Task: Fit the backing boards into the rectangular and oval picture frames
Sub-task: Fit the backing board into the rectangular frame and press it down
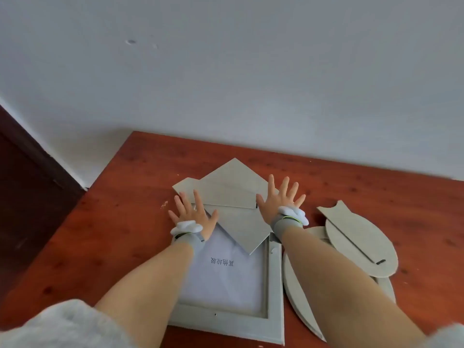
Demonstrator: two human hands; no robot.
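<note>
A pale grey rectangular frame [273, 292] lies face down on the table, with a white printed sheet [226, 280] inside it. Its grey backing board [233, 189], with a stand flap, lies askew over the frame's far end. My left hand [192, 212] rests flat, fingers spread, at the board's left side. My right hand [280, 199] is spread flat at its right side. To the right lies the oval frame [293, 285], partly under my right forearm. The oval backing board [361, 244] with its stand lies over the oval frame's far side.
The reddish wooden table [376, 192] stands against a white wall [226, 84]. Its left edge drops to a dark floor [27, 197]. Grey fuzzy sleeves show at the bottom corners.
</note>
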